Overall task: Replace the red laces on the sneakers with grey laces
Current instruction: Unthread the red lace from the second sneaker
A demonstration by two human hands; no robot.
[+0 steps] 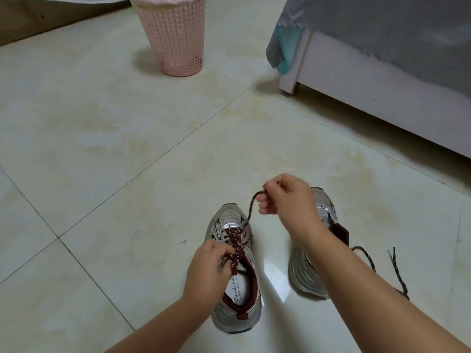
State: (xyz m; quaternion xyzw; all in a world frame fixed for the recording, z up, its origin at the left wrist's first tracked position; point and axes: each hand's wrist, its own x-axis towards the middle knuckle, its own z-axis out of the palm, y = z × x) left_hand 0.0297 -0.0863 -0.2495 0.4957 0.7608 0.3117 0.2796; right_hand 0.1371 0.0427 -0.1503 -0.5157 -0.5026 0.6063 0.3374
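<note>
1. Hold left sneaker (235, 271), standing on floor tiles (127, 174), with left hand (206, 273) pinching crossed red lace (235, 244) at tongue.
2. Draw free end up with right hand (288, 197) pinching it.
3. Pull straight through eyelets, avoiding snags.

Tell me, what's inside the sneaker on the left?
Inside the left sneaker lies a white insole printed "Fashion Sports", ringed by a maroon lining. The toe end is hidden under the tongue and the red lace; the left hand covers part of the opening.
</note>
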